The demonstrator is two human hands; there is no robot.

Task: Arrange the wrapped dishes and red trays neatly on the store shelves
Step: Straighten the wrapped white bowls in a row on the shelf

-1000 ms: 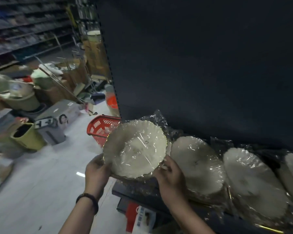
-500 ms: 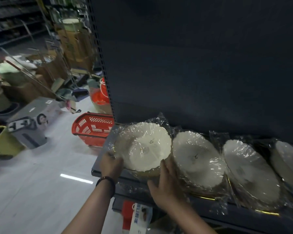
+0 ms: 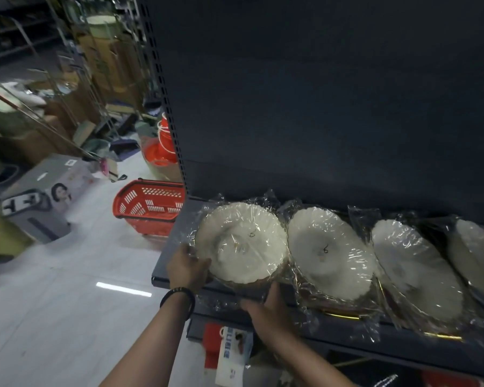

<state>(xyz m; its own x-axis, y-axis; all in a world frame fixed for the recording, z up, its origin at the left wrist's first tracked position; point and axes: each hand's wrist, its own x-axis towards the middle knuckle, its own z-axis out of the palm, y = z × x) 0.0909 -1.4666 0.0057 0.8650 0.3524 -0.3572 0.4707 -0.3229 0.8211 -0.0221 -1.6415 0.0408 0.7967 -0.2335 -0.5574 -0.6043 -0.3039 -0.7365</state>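
A stack of white scalloped dishes in clear wrap [image 3: 241,243] leans at the left end of the dark shelf [image 3: 162,279]. My left hand [image 3: 189,268] grips the stack's left rim, fingers curled at its edge. My right hand [image 3: 268,308] is at the shelf's front lip below the stack; its thumb points up and touches the stack's lower rim, and its fingers lie over loose wrap. To the right, three more wrapped dish stacks [image 3: 329,252] [image 3: 417,270] [image 3: 477,255] lean in a row. No red tray is on this shelf.
A red shopping basket [image 3: 148,210] stands on the pale floor left of the shelf. Further left are a grey carton [image 3: 39,196] and a yellow-green bin [image 3: 0,233]. The dark back panel [image 3: 319,107] rises behind the dishes. Boxed goods [image 3: 232,356] sit on the shelf below.
The dish stack went from held in the air in front of the shelf down onto the shelf's left end. My right hand slid from the stack's right side to below its front rim.
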